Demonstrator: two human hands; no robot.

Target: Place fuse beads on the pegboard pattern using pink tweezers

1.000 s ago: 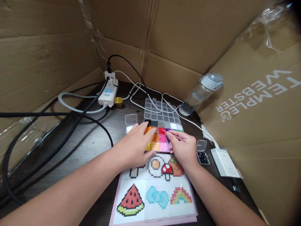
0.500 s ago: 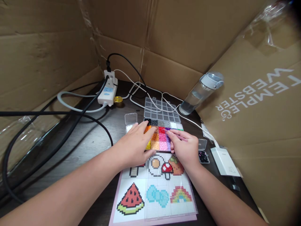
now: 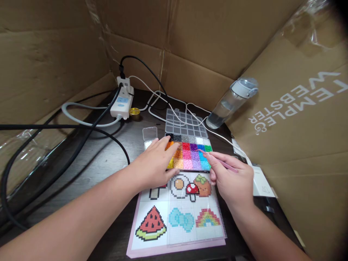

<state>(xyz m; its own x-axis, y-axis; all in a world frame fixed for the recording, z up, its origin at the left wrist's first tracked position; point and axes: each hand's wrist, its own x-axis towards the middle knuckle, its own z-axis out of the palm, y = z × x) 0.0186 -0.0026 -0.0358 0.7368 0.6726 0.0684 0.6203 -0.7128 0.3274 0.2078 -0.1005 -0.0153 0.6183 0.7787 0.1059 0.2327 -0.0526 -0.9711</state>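
Observation:
My right hand point(image 3: 233, 174) pinches pink tweezers point(image 3: 224, 165), whose bent tip hovers over the purple and blue compartments of the bead box point(image 3: 190, 169). Whether a bead is in the tip is too small to tell. Spread out, my left hand point(image 3: 156, 161) rests on the box's left side, hiding part of the orange and yellow beads. In front of the box, a clear pegboard point(image 3: 208, 235) lies over a pattern sheet point(image 3: 141, 212) with a watermelon, bow, rainbow and fried egg. A red-capped bead mushroom point(image 3: 192, 188) sits on the pegboard.
The box's clear lid point(image 3: 176, 127) lies open behind it, with a white cable across it. A water bottle point(image 3: 224, 107) leans at the back right. To the left are a power strip point(image 3: 121, 105), a small gold tin point(image 3: 135, 114) and black cables. A white charger point(image 3: 263, 185) stands right; cardboard walls surround the table.
My right hand has moved right with the tweezers, from the red and purple compartments towards the blue ones. It now covers the small box of dark beads. My left hand stays on the box.

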